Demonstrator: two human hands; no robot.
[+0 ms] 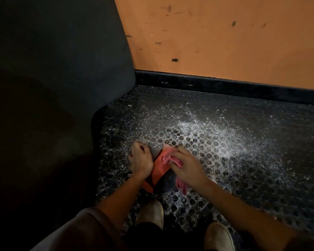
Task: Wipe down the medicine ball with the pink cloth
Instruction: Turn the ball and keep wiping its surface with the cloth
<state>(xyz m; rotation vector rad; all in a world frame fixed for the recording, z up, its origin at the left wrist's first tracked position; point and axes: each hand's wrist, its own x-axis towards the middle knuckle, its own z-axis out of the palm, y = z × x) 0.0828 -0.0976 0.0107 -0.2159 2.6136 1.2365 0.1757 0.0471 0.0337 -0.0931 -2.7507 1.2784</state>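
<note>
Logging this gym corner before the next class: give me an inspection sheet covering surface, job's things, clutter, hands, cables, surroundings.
Surface: studded black mat, dusted with white powder.
Job's things: grey-and-orange ball on the mat; pink cloth on it.
Clutter: nothing seen.
Hands: left hand grips the ball; right hand holds the cloth against it.
Cables: nothing seen.
Surroundings: scuffed orange wall, black baseboard, dark pad at left.

My medicine ball (pixel 159 165) is orange and dark grey with black seams; my cloth (pixel 168 158) is pink. The black floor mat (pixel 225 160) has round dimples, dusted white. The far wall (pixel 225 42) is orange with black scuffs. My 2 shoes (pixel 150 213) are off-white.
</note>
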